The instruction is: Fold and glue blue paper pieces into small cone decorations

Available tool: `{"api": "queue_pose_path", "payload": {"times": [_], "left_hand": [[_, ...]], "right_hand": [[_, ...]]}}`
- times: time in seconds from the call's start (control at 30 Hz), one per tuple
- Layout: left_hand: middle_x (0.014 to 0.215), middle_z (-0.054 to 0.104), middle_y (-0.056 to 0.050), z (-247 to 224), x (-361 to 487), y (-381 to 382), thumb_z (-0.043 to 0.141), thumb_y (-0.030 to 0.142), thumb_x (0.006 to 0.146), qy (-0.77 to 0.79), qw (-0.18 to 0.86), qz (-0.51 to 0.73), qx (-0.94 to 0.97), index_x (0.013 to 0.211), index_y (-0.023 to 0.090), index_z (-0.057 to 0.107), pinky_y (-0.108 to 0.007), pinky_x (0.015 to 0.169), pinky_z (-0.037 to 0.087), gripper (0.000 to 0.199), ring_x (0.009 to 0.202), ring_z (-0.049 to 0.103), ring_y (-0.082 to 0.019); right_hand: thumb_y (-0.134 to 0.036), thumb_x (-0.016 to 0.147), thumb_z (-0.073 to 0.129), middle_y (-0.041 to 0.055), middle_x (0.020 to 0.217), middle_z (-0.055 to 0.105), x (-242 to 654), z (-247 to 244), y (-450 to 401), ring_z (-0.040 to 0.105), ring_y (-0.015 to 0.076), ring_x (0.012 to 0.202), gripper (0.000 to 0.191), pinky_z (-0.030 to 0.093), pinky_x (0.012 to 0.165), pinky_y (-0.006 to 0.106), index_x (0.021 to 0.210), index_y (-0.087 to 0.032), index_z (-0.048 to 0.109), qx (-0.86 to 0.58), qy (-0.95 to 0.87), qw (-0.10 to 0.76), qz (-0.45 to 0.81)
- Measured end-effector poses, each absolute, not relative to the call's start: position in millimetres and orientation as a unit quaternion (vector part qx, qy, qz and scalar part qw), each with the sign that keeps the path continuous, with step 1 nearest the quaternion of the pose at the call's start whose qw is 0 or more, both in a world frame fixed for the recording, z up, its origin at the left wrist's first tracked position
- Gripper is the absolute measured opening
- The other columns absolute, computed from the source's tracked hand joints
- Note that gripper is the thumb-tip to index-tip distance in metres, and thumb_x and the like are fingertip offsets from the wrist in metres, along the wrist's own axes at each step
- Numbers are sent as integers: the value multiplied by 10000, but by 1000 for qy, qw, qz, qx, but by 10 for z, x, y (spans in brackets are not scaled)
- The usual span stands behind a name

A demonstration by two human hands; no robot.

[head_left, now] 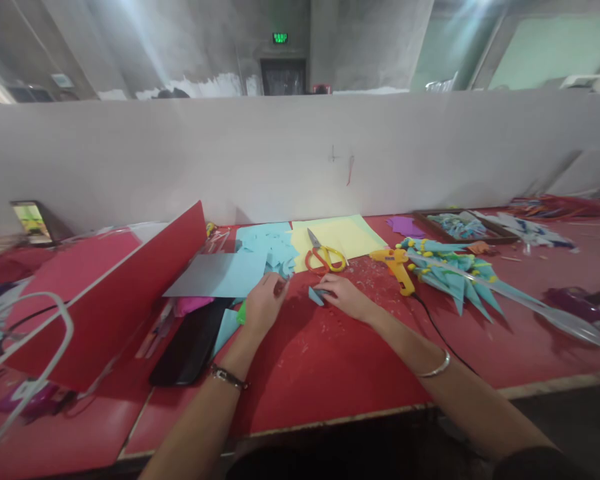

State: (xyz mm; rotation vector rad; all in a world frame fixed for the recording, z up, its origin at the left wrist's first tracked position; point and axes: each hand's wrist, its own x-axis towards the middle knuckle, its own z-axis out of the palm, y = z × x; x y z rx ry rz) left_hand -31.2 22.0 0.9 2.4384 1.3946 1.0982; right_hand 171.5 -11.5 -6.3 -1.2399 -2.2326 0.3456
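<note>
My right hand (346, 296) is closed with its fingertips on a small folded piece of blue paper (316, 297), low over the red table. My left hand (264, 301) is a short way to the left, with its fingers curled together; what they hold, if anything, is too small to make out. Just beyond that hand lie cut blue paper scraps (276, 250). A flat blue-grey sheet (215, 275) reaches to its left side. Scissors with red and yellow handles (325, 253) rest on a yellow sheet (363, 233) beyond both hands.
A yellow glue gun (397, 268) with a black cord lies to the right, beside several blue paper cones (457, 280) with yellow tips. A long clear plastic strip (540, 308) crosses there. Left are a black phone-like slab (187, 347) and an upright red board (120, 300). A white partition (260, 153) stands behind.
</note>
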Motion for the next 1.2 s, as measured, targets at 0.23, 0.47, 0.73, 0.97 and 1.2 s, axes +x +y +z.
{"api": "queue_pose_path", "payload": {"times": [0.23, 0.47, 0.73, 0.97, 1.2], "left_hand": [[692, 549, 11, -2, -215, 127, 494, 253, 778, 470, 95, 345, 807, 695, 193, 493, -215, 555, 360, 103, 611, 511, -109], [668, 546, 19, 0, -208, 130, 514, 246, 760, 477, 109, 349, 799, 679, 193, 492, -207, 536, 355, 99, 594, 503, -103], [702, 556, 13, 26, -202, 115, 507, 224, 757, 484, 93, 301, 816, 700, 193, 510, -210, 529, 344, 65, 611, 514, -109], [719, 561, 9, -2, -180, 113, 491, 242, 770, 464, 82, 256, 844, 708, 196, 514, -221, 559, 341, 81, 653, 516, -119], [664, 543, 21, -59, -140, 139, 519, 229, 741, 440, 121, 283, 844, 650, 192, 483, -226, 563, 354, 105, 638, 507, -119]], "right_hand": [[-87, 744, 511, 54, 870, 574, 1795, -73, -108, 523, 147, 810, 160, 386, 712, 253, 834, -165, 617, -516, -814, 252, 91], [-195, 781, 509, 18, 745, 562, 1797, -45, -130, 504, 116, 700, 102, 348, 644, 218, 711, -165, 577, -554, -786, 256, 94], [-210, 735, 495, -5, 615, 523, 1767, -37, -156, 429, 96, 574, 154, 262, 534, 207, 588, -169, 514, -585, -776, 225, 63], [-238, 728, 489, -10, 582, 535, 1732, -45, -160, 423, 89, 542, 192, 241, 508, 204, 550, -171, 514, -601, -756, 249, 73], [-266, 742, 463, -7, 552, 517, 1691, -13, -190, 414, 94, 533, 245, 217, 493, 215, 523, -172, 520, -602, -758, 246, 52]]}}
